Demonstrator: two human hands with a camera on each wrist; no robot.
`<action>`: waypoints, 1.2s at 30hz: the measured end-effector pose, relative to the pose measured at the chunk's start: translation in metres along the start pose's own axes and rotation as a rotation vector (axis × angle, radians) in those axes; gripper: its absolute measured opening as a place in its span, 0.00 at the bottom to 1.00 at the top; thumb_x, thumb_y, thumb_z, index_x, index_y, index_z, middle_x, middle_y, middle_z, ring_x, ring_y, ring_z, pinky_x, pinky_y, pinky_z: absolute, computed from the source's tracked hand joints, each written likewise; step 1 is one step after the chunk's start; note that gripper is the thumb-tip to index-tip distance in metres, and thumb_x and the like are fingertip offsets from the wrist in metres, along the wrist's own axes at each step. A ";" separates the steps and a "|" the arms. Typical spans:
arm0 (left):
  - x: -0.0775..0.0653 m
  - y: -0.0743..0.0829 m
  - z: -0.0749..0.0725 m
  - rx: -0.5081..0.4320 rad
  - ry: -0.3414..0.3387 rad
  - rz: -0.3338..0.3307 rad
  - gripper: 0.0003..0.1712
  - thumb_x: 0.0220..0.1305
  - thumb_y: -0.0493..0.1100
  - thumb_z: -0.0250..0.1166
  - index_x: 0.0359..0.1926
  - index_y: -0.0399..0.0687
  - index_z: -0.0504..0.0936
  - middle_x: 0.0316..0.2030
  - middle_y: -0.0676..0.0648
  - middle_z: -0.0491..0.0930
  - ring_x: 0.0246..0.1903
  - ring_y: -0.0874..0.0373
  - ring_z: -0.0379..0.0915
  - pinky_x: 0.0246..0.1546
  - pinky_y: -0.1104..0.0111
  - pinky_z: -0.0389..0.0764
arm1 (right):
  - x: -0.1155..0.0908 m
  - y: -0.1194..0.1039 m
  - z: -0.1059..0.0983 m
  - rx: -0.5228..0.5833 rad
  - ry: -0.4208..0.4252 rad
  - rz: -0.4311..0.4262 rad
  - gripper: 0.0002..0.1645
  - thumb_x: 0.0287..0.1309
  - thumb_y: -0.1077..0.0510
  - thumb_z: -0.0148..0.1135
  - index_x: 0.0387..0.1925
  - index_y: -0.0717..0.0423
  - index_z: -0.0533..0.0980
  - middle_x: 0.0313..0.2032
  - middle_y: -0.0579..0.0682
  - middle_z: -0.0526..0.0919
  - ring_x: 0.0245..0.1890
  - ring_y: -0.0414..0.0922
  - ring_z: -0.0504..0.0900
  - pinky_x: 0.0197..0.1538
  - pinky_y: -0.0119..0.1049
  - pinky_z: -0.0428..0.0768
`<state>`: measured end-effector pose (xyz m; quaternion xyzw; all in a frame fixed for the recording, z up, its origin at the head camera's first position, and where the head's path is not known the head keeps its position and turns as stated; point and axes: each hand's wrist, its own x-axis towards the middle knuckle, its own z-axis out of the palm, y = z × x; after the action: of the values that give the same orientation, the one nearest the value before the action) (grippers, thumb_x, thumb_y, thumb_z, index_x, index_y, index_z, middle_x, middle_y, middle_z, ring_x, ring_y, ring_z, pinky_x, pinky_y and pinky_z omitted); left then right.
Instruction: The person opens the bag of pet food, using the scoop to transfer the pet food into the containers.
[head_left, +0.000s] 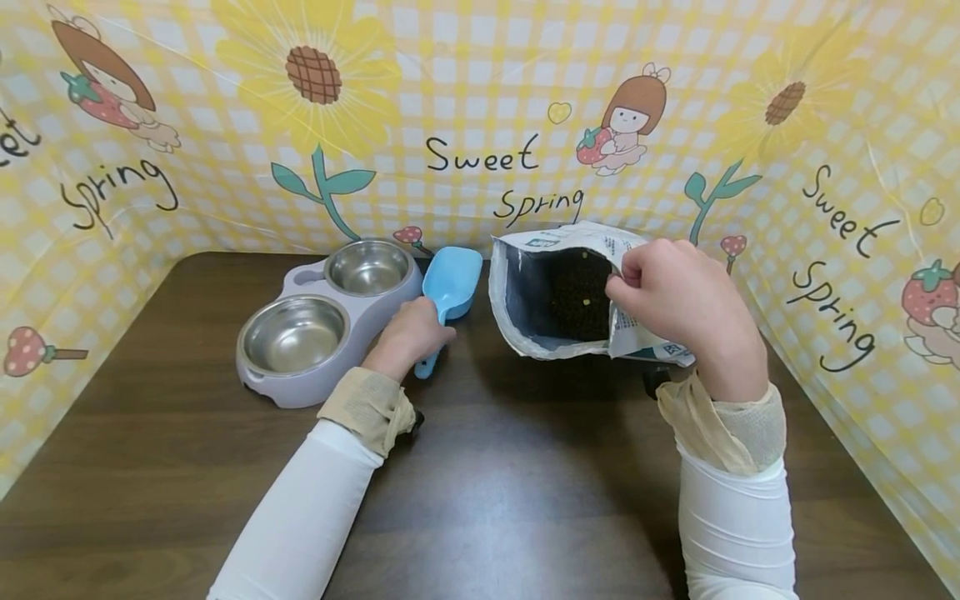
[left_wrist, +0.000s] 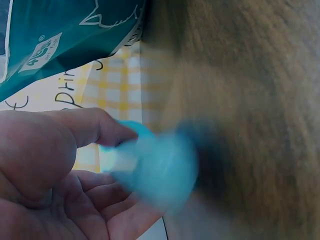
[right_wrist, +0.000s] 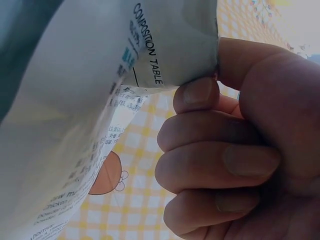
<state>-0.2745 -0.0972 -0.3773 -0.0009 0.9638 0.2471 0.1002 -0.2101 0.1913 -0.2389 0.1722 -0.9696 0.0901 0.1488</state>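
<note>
A light-blue scoop (head_left: 454,279) lies between the bowls and the bag, its handle toward the near side. My left hand (head_left: 414,333) has its thumb and fingers around that handle; the scoop (left_wrist: 160,167) is blurred in the left wrist view. Tilted toward me with its mouth wide, a pet food bag (head_left: 517,312) shows dark brown kibble (head_left: 577,296) inside. My right hand (head_left: 678,292) pinches the edge of the bag's mouth. Up close in the right wrist view, the thumb and index finger grip the bag (right_wrist: 175,45) while the other fingers curl in.
A lilac double feeder (head_left: 356,333) with two steel bowls stands to the left of the scoop; no food shows in the bowls. All this is on a dark wooden table (head_left: 480,500). A yellow checked cloth (head_left: 480,75) rises behind and at both sides.
</note>
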 end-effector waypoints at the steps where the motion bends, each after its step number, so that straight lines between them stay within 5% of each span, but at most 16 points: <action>1: 0.000 -0.001 -0.001 -0.008 0.002 0.001 0.15 0.62 0.47 0.62 0.31 0.37 0.78 0.27 0.41 0.80 0.21 0.53 0.78 0.21 0.65 0.77 | 0.000 0.000 0.000 -0.001 -0.001 0.000 0.25 0.56 0.56 0.55 0.07 0.50 0.60 0.09 0.42 0.56 0.11 0.43 0.60 0.15 0.34 0.52; 7: -0.003 -0.006 -0.007 -0.061 0.005 -0.001 0.12 0.63 0.45 0.57 0.28 0.41 0.76 0.19 0.44 0.80 0.16 0.53 0.78 0.13 0.69 0.74 | 0.000 0.000 0.001 0.003 -0.003 0.002 0.25 0.56 0.57 0.55 0.07 0.51 0.60 0.09 0.42 0.55 0.11 0.43 0.59 0.15 0.34 0.52; 17: -0.003 -0.009 -0.014 -0.062 -0.006 -0.027 0.15 0.66 0.49 0.53 0.27 0.44 0.75 0.17 0.46 0.76 0.16 0.55 0.75 0.14 0.69 0.72 | 0.000 0.001 0.002 0.007 -0.006 -0.001 0.25 0.56 0.56 0.55 0.07 0.50 0.60 0.09 0.42 0.55 0.11 0.42 0.58 0.15 0.34 0.51; 27: -0.005 -0.011 -0.020 0.082 0.058 0.074 0.23 0.75 0.55 0.52 0.35 0.38 0.76 0.30 0.40 0.73 0.33 0.46 0.71 0.39 0.53 0.77 | 0.001 0.000 0.001 0.006 -0.014 0.000 0.25 0.57 0.56 0.54 0.07 0.51 0.60 0.09 0.42 0.55 0.11 0.43 0.59 0.15 0.34 0.52; 31: -0.007 -0.010 -0.025 0.063 0.053 0.088 0.23 0.74 0.55 0.52 0.41 0.38 0.77 0.28 0.42 0.70 0.31 0.47 0.70 0.36 0.56 0.74 | 0.001 0.001 0.001 0.013 -0.016 0.001 0.25 0.57 0.56 0.54 0.07 0.51 0.60 0.09 0.42 0.55 0.11 0.43 0.59 0.15 0.34 0.52; 36: -0.007 -0.009 -0.027 0.038 0.076 0.089 0.19 0.73 0.52 0.54 0.34 0.40 0.76 0.24 0.44 0.69 0.28 0.48 0.69 0.30 0.59 0.71 | 0.001 0.001 0.001 0.005 -0.010 0.002 0.25 0.56 0.56 0.55 0.07 0.50 0.60 0.09 0.42 0.56 0.12 0.43 0.60 0.15 0.34 0.53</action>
<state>-0.2726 -0.1183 -0.3567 0.0347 0.9705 0.2326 0.0525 -0.2115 0.1918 -0.2399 0.1722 -0.9702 0.0917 0.1435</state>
